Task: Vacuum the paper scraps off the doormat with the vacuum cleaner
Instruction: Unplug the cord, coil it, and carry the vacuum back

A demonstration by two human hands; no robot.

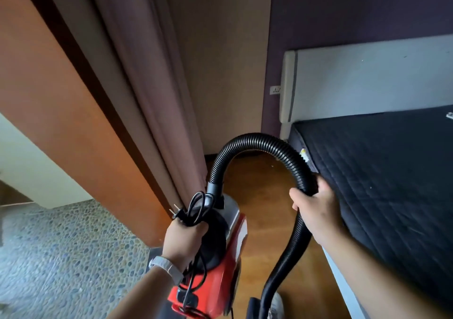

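Observation:
A red and black vacuum cleaner (220, 264) hangs in the lower middle of the view, lifted off the floor. My left hand (182, 239) grips its black top handle together with a bundle of black power cord (196, 208), the plug's prongs sticking out to the left. From the vacuum's top a black ribbed hose (255, 140) arcs up and over to the right. My right hand (313, 208) grips that hose where it comes down. No doormat or paper scraps are in view.
A bed with a dark quilted mattress (382, 171) and a pale headboard (367, 78) fills the right. A curtain (137, 73) and an orange door frame (61, 98) stand on the left. Wooden floor (259, 196) lies ahead, pebble-patterned floor (61, 257) at lower left. A wall socket (275, 90) sits beside the headboard.

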